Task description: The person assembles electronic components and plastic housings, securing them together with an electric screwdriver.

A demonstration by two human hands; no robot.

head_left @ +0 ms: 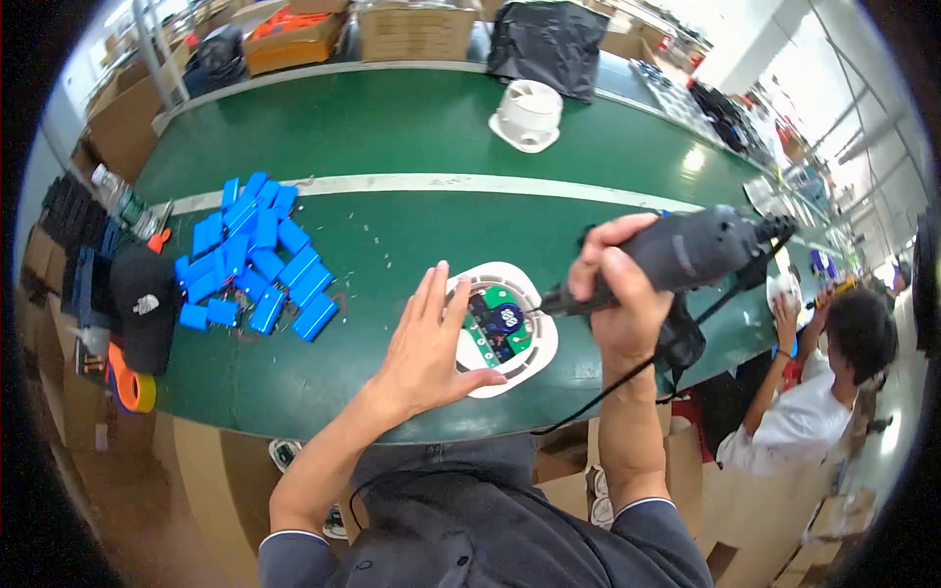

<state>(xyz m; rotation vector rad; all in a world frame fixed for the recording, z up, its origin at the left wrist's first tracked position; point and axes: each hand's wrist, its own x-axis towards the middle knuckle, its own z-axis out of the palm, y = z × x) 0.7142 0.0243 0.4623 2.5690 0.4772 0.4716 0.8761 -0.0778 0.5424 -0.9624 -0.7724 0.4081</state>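
On the green table in front of me lies a white plastic housing (537, 363) with a green circuit board (520, 342) inside it. My left hand (428, 343) rests on the housing's left side, fingers stretched out and thumb along the near rim. In my right hand (627, 289) is a black electric screwdriver (691, 250), held nearly level. Its tip points left and reaches the right part of the board; whether it touches a screw is too small to tell. A black cable trails from the tool's far end.
Many blue battery packs (265, 230) lie heaped at the left, beside a black cap (143, 304) and orange tape (132, 382). A white round housing (529, 113) and a black bag (549, 44) stand at the back. A co-worker (799, 402) sits at the right.
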